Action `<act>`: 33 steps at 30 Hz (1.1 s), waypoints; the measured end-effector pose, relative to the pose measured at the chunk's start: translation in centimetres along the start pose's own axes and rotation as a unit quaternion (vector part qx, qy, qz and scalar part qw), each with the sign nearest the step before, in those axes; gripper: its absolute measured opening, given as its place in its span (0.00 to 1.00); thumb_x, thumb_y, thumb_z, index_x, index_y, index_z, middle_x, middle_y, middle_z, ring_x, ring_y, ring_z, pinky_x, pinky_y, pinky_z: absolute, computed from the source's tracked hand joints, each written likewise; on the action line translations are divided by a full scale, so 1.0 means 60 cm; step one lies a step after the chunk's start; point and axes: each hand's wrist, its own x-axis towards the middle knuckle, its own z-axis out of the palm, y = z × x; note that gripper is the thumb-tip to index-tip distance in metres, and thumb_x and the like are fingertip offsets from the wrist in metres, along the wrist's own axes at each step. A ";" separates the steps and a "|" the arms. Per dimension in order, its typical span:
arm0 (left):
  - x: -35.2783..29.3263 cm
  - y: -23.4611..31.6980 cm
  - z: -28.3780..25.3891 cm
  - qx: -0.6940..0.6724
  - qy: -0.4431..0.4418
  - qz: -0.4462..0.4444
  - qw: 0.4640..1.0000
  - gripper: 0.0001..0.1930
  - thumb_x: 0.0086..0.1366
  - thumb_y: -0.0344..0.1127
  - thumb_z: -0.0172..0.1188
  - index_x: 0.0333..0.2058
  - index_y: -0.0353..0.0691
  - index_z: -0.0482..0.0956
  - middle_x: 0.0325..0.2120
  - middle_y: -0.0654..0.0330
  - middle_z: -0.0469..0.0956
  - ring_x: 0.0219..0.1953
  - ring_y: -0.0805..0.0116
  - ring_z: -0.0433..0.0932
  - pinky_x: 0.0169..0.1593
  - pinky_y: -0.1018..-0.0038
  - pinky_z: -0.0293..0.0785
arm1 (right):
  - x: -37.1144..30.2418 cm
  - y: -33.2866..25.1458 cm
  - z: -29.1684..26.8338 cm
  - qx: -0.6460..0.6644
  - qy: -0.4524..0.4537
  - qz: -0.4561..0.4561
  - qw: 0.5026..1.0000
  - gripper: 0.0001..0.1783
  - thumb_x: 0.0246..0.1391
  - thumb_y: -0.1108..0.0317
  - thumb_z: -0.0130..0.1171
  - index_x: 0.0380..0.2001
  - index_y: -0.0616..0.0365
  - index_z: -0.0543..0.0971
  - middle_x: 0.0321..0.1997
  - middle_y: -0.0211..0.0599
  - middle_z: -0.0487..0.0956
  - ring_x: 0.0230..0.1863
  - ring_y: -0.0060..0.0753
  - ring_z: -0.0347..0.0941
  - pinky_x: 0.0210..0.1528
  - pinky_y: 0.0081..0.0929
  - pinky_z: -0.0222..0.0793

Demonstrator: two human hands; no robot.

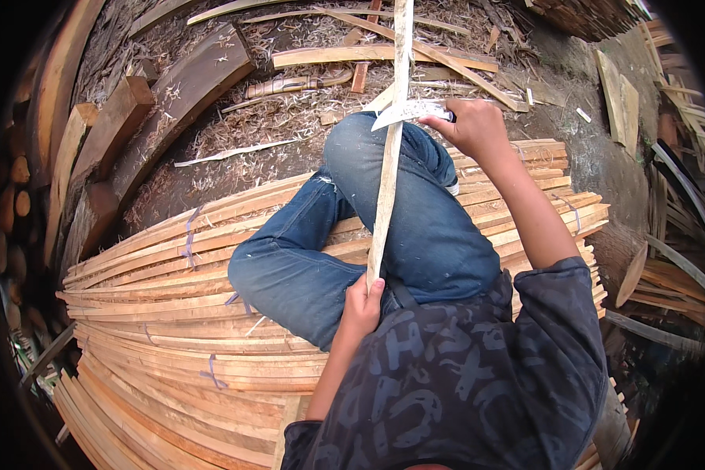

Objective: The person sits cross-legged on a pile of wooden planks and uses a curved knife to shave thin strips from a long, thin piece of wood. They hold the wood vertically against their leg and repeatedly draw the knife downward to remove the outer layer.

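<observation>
A long, narrow wooden strip (389, 180) runs from my lap up past my knee and out at the top of the head view. My left hand (362, 304) is closed around its near end, close to my waist. In my right hand (475, 125) is a knife (403, 113) with a broad, pale, curved blade, gripped by its dark handle. The blade lies across the strip just beyond my raised knee, its tip pointing left. My jeans-clad legs (290, 243) are folded under the strip.
I sit on stacked wooden slats (235, 368), bundled with purple ties (189, 235). Thick timber beams (176, 110) lie at the far left. Shavings (282, 117) and loose strips (384, 53) cover the ground ahead. More wood pieces (670, 290) are piled along the right.
</observation>
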 end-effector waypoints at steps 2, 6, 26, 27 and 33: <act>0.001 0.012 -0.003 0.017 0.005 0.008 1.000 0.17 0.68 0.42 0.48 0.33 0.30 0.71 0.14 0.55 0.64 0.20 0.70 0.64 0.26 0.69 0.63 | 0.022 0.017 -0.004 -0.037 -0.019 -0.029 0.999 0.37 0.45 0.28 0.53 0.16 0.57 0.76 0.14 0.43 0.74 0.20 0.44 0.76 0.22 0.37 0.70; 0.000 0.018 -0.005 0.010 0.014 0.006 1.000 0.17 0.68 0.42 0.49 0.33 0.30 0.72 0.15 0.53 0.65 0.19 0.67 0.64 0.27 0.68 0.64 | 0.058 0.043 0.022 -0.042 0.087 0.006 0.995 0.43 0.44 0.23 0.47 0.15 0.59 0.77 0.12 0.43 0.75 0.18 0.45 0.76 0.20 0.37 0.71; 0.004 0.029 -0.006 0.038 0.025 -0.002 0.999 0.16 0.67 0.40 0.50 0.36 0.28 0.73 0.17 0.43 0.71 0.22 0.46 0.75 0.29 0.62 0.68 | 0.025 0.000 -0.015 -0.067 -0.042 0.005 0.997 0.35 0.46 0.30 0.53 0.22 0.56 0.81 0.18 0.43 0.77 0.23 0.46 0.77 0.24 0.39 0.71; 0.003 0.029 -0.004 0.039 0.029 0.003 0.999 0.16 0.66 0.40 0.51 0.36 0.28 0.73 0.18 0.43 0.72 0.23 0.46 0.76 0.29 0.62 0.69 | 0.032 0.007 -0.013 -0.077 -0.031 0.009 0.997 0.36 0.46 0.29 0.52 0.23 0.55 0.81 0.18 0.43 0.77 0.23 0.46 0.77 0.25 0.39 0.71; 0.001 0.036 -0.011 0.038 0.014 -0.016 0.999 0.16 0.66 0.40 0.52 0.36 0.29 0.73 0.19 0.42 0.73 0.24 0.43 0.76 0.30 0.62 0.69 | 0.095 0.063 -0.007 -0.107 0.047 0.057 0.991 0.40 0.46 0.24 0.45 0.29 0.52 0.84 0.17 0.42 0.78 0.22 0.43 0.78 0.22 0.37 0.73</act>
